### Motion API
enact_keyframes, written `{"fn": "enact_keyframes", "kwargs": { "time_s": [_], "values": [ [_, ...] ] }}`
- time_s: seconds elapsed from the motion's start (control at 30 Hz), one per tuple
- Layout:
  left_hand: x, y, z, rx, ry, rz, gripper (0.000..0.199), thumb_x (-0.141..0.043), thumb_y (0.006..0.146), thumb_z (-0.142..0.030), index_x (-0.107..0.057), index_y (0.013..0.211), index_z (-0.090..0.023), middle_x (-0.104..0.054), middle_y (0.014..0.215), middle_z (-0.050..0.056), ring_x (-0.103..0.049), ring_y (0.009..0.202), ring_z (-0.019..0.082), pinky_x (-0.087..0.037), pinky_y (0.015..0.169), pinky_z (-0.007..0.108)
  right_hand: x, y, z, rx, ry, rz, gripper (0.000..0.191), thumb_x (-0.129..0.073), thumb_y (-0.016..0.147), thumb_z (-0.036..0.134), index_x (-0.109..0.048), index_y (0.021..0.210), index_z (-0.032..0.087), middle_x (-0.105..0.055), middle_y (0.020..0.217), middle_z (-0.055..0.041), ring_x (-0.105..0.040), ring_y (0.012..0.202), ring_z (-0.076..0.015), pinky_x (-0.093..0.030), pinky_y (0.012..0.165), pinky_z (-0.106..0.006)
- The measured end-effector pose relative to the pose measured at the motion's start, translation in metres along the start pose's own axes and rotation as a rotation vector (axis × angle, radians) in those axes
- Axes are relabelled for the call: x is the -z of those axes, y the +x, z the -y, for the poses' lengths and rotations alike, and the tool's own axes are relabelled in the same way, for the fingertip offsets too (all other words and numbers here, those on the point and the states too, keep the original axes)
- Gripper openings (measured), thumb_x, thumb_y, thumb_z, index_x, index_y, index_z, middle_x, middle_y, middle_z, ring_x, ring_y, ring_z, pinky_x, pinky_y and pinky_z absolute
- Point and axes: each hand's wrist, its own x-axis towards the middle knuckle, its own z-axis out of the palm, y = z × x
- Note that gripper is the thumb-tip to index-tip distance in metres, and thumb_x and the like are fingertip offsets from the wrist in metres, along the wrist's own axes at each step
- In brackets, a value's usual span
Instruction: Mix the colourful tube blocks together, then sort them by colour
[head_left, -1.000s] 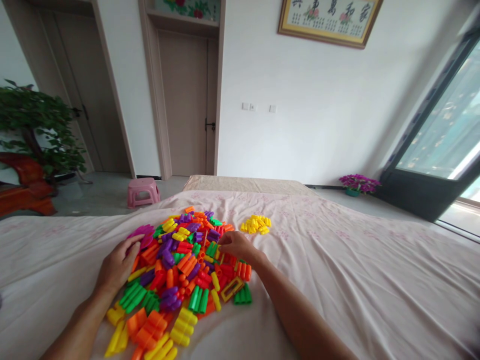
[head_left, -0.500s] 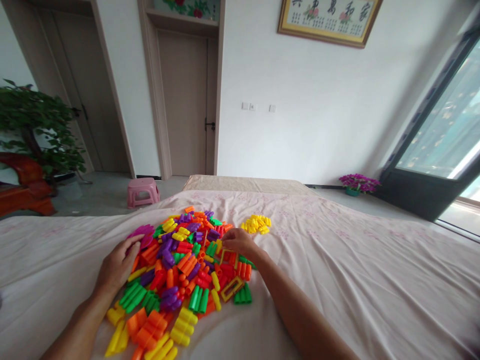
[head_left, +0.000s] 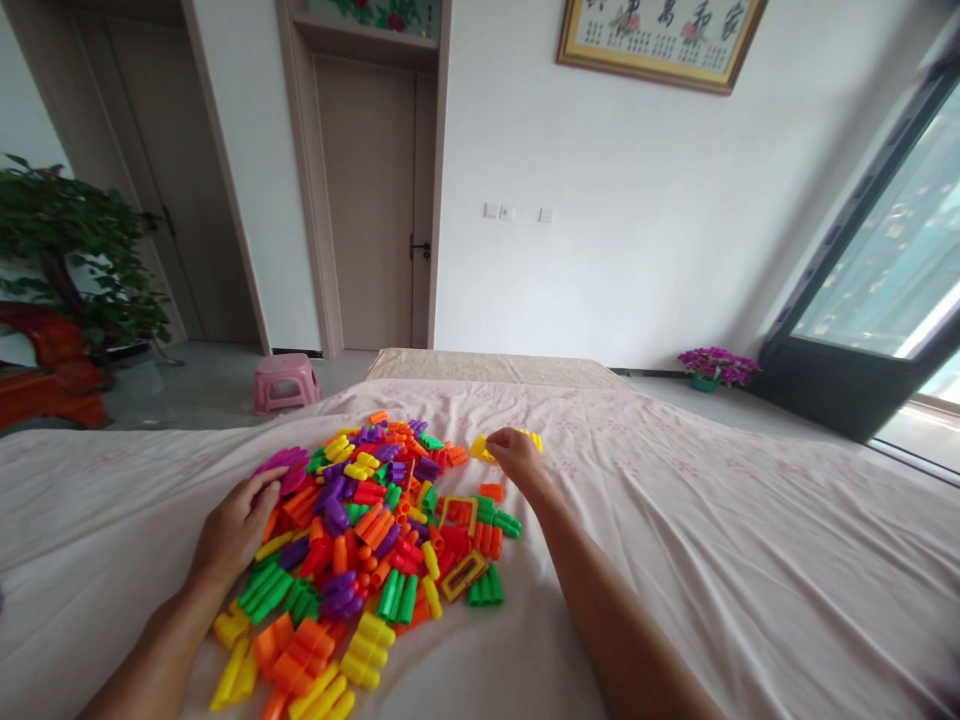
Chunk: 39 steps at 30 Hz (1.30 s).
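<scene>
Head view: the left hand [head_left: 230, 525], half open, is touching a magenta piece [head_left: 295, 467] beside the plastic pieces [head_left: 375, 528] that are lying heaped on the pale sheet [head_left: 712, 560]. Further right, a yellow piece [head_left: 478, 448] is showing at the drawn-together fingertips of the right hand [head_left: 516, 461]; whether they are gripping it cannot be told.

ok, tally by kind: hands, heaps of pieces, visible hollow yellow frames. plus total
Hands: 2 (left hand, right hand)
Heaps: 2 (mixed heap; yellow heap, partly hidden)
Hollow yellow frames: 2 (far frame, near frame)
Total: 6
</scene>
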Motion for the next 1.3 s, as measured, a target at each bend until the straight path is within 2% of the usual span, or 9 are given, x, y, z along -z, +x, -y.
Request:
{"fn": "enact_keyframes", "kwargs": {
  "time_s": [0.17, 0.33, 0.53, 0.67, 0.8, 0.97, 1.1, 1.2, 1.3],
  "values": [
    [0.001, 0.000, -0.003, -0.009, 0.009, -0.017, 0.048, -0.041, 0.089, -0.051, -0.068, 0.117, -0.024, -0.070, 0.124, 0.008, -0.063, 0.118, 0.026, -0.048, 0.103, 0.037, 0.022, 0.013, -0.022, -0.101, -0.034, -0.183, 0.026, -0.057, 0.082, 0.032, -0.074, 0.097, 0.020, -0.075, 0.093, -0.0046, -0.069, 0.086, -0.0196, -0.047, 0.070, -0.026],
    [0.001, 0.000, -0.005, -0.002, 0.013, -0.016, 0.048, -0.041, 0.089, -0.051, -0.068, 0.117, -0.023, -0.070, 0.125, 0.009, -0.062, 0.120, 0.027, -0.048, 0.104, 0.037, 0.041, 0.014, -0.033, -0.225, -0.205, -0.333, 0.025, -0.056, 0.084, 0.034, -0.074, 0.100, 0.027, -0.075, 0.100, -0.0031, -0.067, 0.094, -0.0227, -0.045, 0.073, -0.029],
    [0.002, 0.000, -0.005, 0.011, 0.007, 0.002, 0.051, -0.039, 0.089, -0.052, -0.067, 0.119, -0.022, -0.068, 0.128, 0.009, -0.060, 0.123, 0.027, -0.045, 0.107, 0.038, 0.038, 0.012, -0.037, -0.210, -0.186, -0.256, 0.027, -0.056, 0.084, 0.033, -0.075, 0.102, 0.027, -0.075, 0.100, -0.0037, -0.068, 0.093, -0.0223, -0.045, 0.073, -0.028],
    [0.001, 0.000, -0.004, 0.002, 0.009, 0.000, 0.050, -0.040, 0.089, -0.051, -0.067, 0.119, -0.023, -0.069, 0.127, 0.009, -0.061, 0.121, 0.026, -0.046, 0.106, 0.037, 0.036, 0.012, -0.040, -0.200, -0.169, -0.259, 0.028, -0.056, 0.081, 0.029, -0.075, 0.102, 0.027, -0.076, 0.099, -0.0028, -0.068, 0.092, -0.0209, -0.046, 0.072, -0.027],
    [0.000, 0.000, -0.003, 0.004, 0.010, -0.011, 0.049, -0.040, 0.089, -0.051, -0.068, 0.118, -0.023, -0.069, 0.126, 0.008, -0.062, 0.120, 0.026, -0.046, 0.105, 0.037, 0.039, 0.014, -0.044, -0.219, -0.182, -0.256, 0.029, -0.055, 0.075, 0.023, -0.077, 0.093, 0.027, -0.076, 0.095, -0.0019, -0.068, 0.089, -0.0203, -0.046, 0.069, -0.026],
    [0.001, 0.000, -0.003, -0.001, 0.010, -0.015, 0.049, -0.040, 0.089, -0.051, -0.068, 0.118, -0.023, -0.070, 0.125, 0.009, -0.062, 0.119, 0.027, -0.047, 0.104, 0.038, 0.031, 0.011, -0.036, -0.109, 0.093, -0.118, 0.026, -0.052, 0.068, 0.019, -0.075, 0.082, 0.020, -0.075, 0.082, -0.0032, -0.067, 0.074, -0.0170, -0.047, 0.062, -0.023],
    [0.002, 0.000, -0.003, 0.002, 0.014, -0.013, 0.049, -0.041, 0.089, -0.051, -0.068, 0.118, -0.023, -0.070, 0.125, 0.009, -0.063, 0.119, 0.027, -0.048, 0.103, 0.038, 0.014, 0.003, -0.018, -0.032, 0.350, 0.197, 0.024, -0.057, 0.072, 0.023, -0.073, 0.088, 0.016, -0.075, 0.082, -0.0054, -0.066, 0.066, -0.0149, -0.047, 0.055, -0.022],
    [0.001, 0.000, -0.001, 0.001, 0.015, -0.008, 0.048, -0.041, 0.089, -0.050, -0.068, 0.118, -0.023, -0.070, 0.124, 0.008, -0.063, 0.119, 0.027, -0.047, 0.103, 0.038, -0.002, -0.002, -0.012, 0.055, 0.285, 0.366, 0.029, -0.062, 0.079, 0.030, -0.074, 0.102, 0.018, -0.075, 0.089, -0.0056, -0.068, 0.076, -0.0164, -0.050, 0.062, -0.024],
    [-0.001, 0.000, 0.000, 0.009, 0.008, -0.011, 0.048, -0.041, 0.090, -0.050, -0.068, 0.119, -0.024, -0.069, 0.126, 0.008, -0.063, 0.118, 0.026, -0.047, 0.104, 0.038, -0.014, -0.001, -0.017, 0.156, 0.104, 0.335, 0.030, -0.060, 0.085, 0.028, -0.073, 0.110, 0.018, -0.075, 0.102, -0.0063, -0.068, 0.089, -0.0191, -0.053, 0.078, -0.029]
  ]
}}
